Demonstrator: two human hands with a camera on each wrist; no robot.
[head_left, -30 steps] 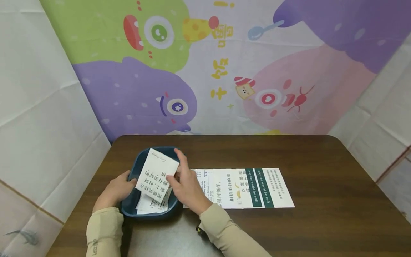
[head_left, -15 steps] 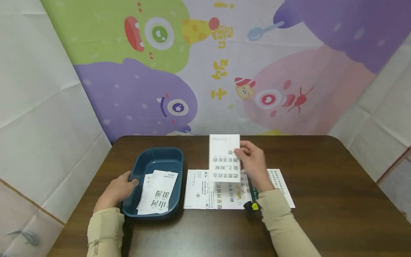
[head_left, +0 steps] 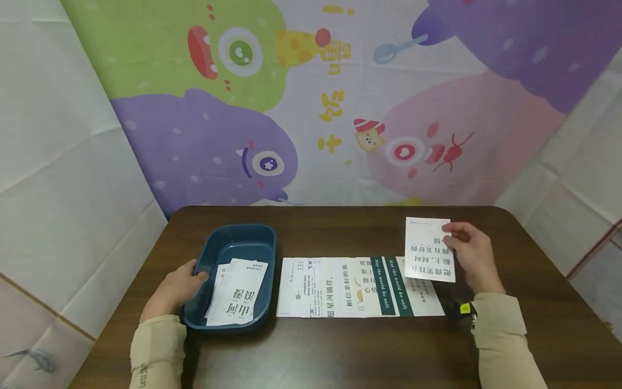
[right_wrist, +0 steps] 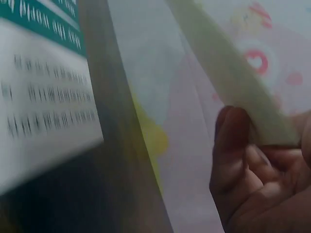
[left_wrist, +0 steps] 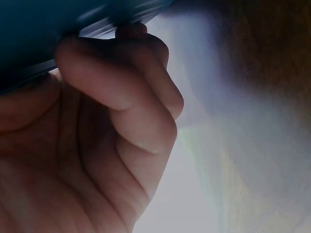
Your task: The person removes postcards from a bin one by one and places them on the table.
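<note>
My right hand [head_left: 473, 254] pinches a white printed card [head_left: 427, 248] by its right edge, between thumb and fingers. The card is held up over the right end of a row of cards [head_left: 340, 286] on the table and overlaps the last one in the head view. In the right wrist view the card [right_wrist: 238, 82] shows at a steep slant. My left hand [head_left: 177, 286] grips the left rim of a dark blue plastic tray [head_left: 245, 233], with the thumb over the edge and the curled fingers [left_wrist: 146, 107] beneath. Several white cards [head_left: 238, 292] lie loosely overlapped in the tray.
The brown wooden table [head_left: 340, 351] ends at a cartoon-printed cloth [head_left: 330, 178] behind it. Two cards near the row's right end carry dark green bands. A black wrist strap with a yellow tag [head_left: 465, 308] sits at my right cuff.
My right hand has lifted the card out of the tray and carried it right, across the row to its right end. The left hand has stayed on the tray's rim.
</note>
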